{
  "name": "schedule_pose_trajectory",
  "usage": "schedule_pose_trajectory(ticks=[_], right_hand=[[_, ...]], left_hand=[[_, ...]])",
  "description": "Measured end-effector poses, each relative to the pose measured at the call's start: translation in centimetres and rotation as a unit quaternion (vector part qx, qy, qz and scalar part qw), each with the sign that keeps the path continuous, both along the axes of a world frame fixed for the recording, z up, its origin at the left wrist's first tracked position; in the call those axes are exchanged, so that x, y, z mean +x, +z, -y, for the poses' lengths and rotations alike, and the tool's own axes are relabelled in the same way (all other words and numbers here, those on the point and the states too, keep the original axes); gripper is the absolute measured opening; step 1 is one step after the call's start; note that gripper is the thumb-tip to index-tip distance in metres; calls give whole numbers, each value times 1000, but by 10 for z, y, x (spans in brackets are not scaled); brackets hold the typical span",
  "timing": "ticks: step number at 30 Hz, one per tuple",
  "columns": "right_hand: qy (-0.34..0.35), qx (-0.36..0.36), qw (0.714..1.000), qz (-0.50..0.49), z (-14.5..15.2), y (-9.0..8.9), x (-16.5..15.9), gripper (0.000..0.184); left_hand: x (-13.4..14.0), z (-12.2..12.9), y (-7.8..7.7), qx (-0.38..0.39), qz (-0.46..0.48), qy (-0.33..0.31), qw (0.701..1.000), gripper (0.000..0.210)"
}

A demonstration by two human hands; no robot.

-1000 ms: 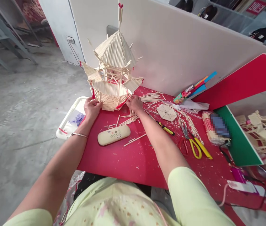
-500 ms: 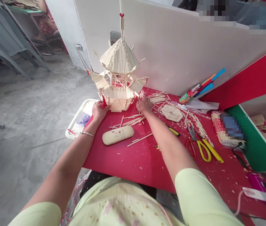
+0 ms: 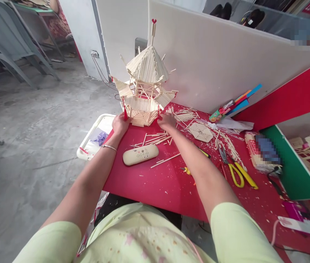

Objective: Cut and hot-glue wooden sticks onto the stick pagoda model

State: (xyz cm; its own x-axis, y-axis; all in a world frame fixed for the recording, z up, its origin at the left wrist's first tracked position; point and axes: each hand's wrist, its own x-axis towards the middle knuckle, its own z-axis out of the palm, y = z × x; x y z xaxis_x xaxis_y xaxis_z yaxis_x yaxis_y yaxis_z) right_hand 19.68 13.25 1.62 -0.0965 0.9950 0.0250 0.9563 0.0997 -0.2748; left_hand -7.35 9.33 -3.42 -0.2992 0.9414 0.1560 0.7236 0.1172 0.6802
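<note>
A pagoda model [image 3: 147, 67] made of thin pale wooden sticks, with red tassels and a tall finial, stands at the far side of the red tabletop and leans a little to the right. My left hand [image 3: 120, 124] is closed on the lower left edge of its base, beside a red tassel. On the opposite side, my right hand [image 3: 167, 122] has its fingers bent around the lower right edge; the fingertips are partly hidden. Loose sticks [image 3: 155, 139] lie just in front of the base, near a beige glasses case [image 3: 140, 155].
A hexagonal stick panel [image 3: 200, 132] lies right of the model. Yellow-handled scissors [image 3: 236, 173], a pen holder [image 3: 217, 115] and a wrapped pack [image 3: 253, 151] are farther right. A white tray [image 3: 82, 153] sits at the left edge. White partition [image 3: 199, 62] behind; grey chair [image 3: 15, 47] far left.
The view has shifted slightly, and the pagoda now appears farther right and tilted. My right hand's fingers have closed in at the base; my left hand keeps its place there.
</note>
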Motion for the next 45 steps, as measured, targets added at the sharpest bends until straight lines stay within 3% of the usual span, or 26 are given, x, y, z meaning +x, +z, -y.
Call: schedule_pose_trajectory(ticks=[5,9,12,17,21,27,35,45], right_hand=[[-18,-38,999,-12,7,11,1,61],[-30,-76,996,-41,25,26,-4,48],[-26,-69,995,-72,55,33,-9,38],[10,-16,988,-151,125,20,-29,37],[32,8,979,-201,154,2,-45,34],[37,25,973,-227,165,-4,-52,28],[87,100,953,-274,179,-11,-51,32],[88,118,946,-289,182,-22,-53,30]], left_hand=[[-2,-7,0,2,9,42,999,38],[-5,-6,-2,11,29,21,999,34],[-7,-3,-4,29,37,0,999,30],[-8,7,-6,37,45,0,998,33],[-5,18,-5,50,23,-12,998,32],[-3,27,0,63,13,-19,998,32],[-6,34,2,53,32,4,998,27],[-9,33,-5,61,61,25,996,26]])
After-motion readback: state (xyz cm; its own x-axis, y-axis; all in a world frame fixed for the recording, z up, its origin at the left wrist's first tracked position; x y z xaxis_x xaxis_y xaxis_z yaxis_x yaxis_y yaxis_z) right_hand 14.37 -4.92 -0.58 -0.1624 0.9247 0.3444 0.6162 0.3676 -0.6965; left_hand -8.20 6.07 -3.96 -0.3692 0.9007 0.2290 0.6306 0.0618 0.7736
